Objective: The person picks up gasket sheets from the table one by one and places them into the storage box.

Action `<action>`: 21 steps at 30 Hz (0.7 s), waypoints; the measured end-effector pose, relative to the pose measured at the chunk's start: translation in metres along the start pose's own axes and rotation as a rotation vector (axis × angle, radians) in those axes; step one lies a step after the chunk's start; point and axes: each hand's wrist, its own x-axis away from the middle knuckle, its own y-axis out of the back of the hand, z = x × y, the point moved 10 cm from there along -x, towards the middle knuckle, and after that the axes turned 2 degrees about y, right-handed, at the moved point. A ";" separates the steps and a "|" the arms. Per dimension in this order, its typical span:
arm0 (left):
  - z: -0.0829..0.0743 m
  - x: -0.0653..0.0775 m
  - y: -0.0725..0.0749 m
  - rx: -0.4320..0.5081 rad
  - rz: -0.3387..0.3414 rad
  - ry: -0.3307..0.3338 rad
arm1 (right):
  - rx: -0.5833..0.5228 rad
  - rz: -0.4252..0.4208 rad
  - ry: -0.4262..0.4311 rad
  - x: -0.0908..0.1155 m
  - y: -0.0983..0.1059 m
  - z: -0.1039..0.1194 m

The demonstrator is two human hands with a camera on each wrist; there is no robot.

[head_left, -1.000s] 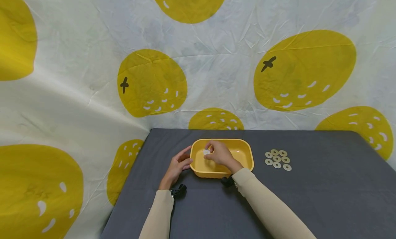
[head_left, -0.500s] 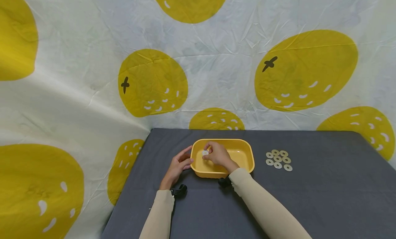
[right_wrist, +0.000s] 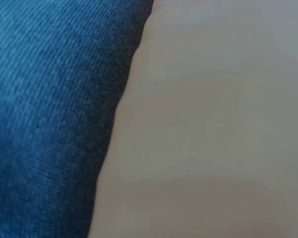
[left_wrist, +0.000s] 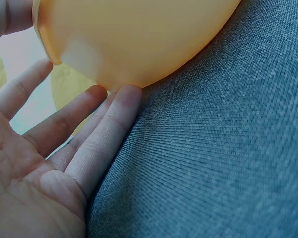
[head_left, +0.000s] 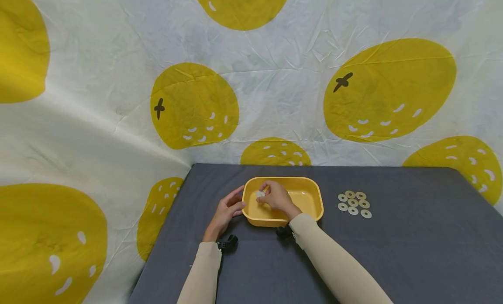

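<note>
A yellow rectangular plastic tub (head_left: 306, 199) stands on the dark grey cloth. My left hand (head_left: 225, 215) is at its left end, thumb at the rim and fingers stretched out. In the left wrist view, these fingertips (left_wrist: 126, 94) rest against the outside of the tub wall (left_wrist: 139, 39). Inside the tub's left half, my right hand (head_left: 278, 196) pinches a small silvery washer (head_left: 260, 194) between thumb and forefinger, low over the floor. A blurred pale surface (right_wrist: 203, 124) takes up most of the right wrist view, where the right hand's fingers are hidden.
Several flat washers (head_left: 353, 202), some silvery and some brassy, lie grouped to the right of the tub. Behind the table (head_left: 412, 234) hangs a white curtain (head_left: 275, 98) printed with yellow fruit. Black wrist cameras (head_left: 228, 243) sit under both wrists.
My right hand has shifted slightly left inside the tub with the washer still pinched. The left hand stays in place at the tub's left end.
</note>
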 end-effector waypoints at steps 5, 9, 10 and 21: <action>0.000 0.000 0.000 0.001 0.006 -0.002 | -0.021 0.008 -0.035 0.000 -0.002 -0.004; 0.000 -0.001 0.000 0.003 0.000 0.000 | -0.008 0.011 -0.058 -0.002 -0.003 -0.008; 0.001 -0.001 0.001 0.002 -0.001 0.002 | -0.002 0.013 -0.064 -0.003 -0.004 -0.009; 0.000 -0.001 0.001 -0.003 -0.019 0.004 | 0.076 0.016 -0.057 -0.007 -0.005 -0.011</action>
